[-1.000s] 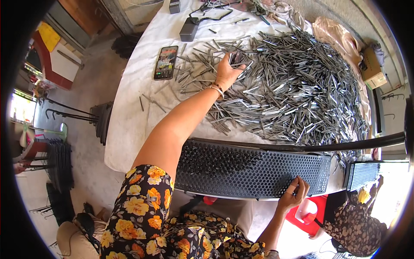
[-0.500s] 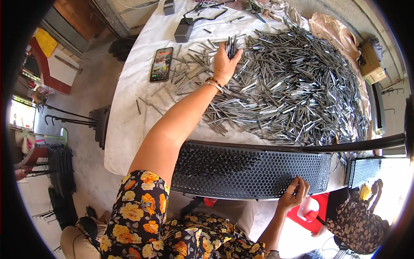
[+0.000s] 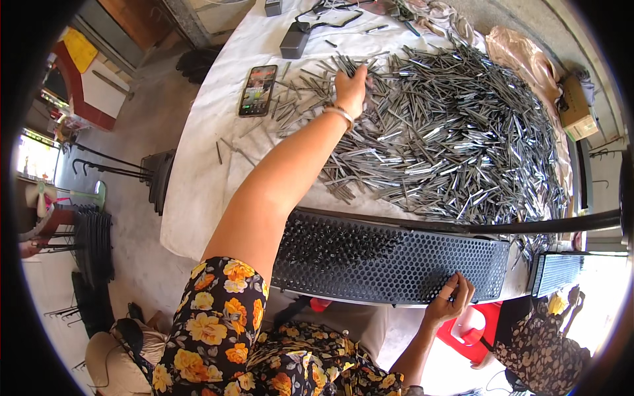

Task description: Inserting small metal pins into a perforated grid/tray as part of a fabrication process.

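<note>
- Dark strips: lay in a wide, loose heap on the pale worktop.
- Left hand: was positioned at the heap's left side, fingers bent among strips — their grip was hidden and could not be determined.
- Perforated panel: lay along the worktop's near edge; dark pieces covered its upper left portion.
- Right hand: touched the panel's lower edge, fingers bent — any grip could not be determined.
- Phone: lay left of the left hand.
</note>
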Motion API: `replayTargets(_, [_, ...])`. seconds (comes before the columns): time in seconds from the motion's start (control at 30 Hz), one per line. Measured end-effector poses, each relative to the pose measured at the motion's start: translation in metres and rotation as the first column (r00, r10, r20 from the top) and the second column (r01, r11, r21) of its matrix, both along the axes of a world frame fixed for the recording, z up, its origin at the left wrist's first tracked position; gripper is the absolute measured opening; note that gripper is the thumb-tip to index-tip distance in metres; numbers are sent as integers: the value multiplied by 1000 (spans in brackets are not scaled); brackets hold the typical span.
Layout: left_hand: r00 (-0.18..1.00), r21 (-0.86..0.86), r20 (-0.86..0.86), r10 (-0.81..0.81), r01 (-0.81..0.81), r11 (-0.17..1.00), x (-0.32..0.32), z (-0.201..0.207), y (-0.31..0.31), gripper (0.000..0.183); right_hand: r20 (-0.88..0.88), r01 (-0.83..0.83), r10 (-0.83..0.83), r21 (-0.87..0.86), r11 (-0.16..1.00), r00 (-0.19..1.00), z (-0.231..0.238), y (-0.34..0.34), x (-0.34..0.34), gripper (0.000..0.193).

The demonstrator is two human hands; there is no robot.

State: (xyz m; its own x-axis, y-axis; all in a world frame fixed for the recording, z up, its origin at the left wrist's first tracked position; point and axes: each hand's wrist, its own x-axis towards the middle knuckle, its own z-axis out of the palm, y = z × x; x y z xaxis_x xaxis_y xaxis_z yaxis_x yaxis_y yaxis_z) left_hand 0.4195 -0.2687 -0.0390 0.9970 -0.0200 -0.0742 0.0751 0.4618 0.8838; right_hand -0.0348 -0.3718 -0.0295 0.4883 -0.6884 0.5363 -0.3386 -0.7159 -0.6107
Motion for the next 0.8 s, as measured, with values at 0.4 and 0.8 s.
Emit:
replayTargets(0.4, [933, -388, -116, -342, 274, 880, -81, 108, 56, 13, 141, -243, 252, -80, 967, 957, 48, 25, -9, 11])
replayTargets(0.8, [924, -93, 104, -368, 377, 921, -264, 166, 111, 20, 810, -791, -109, 586, 175, 576, 115, 178, 125, 56])
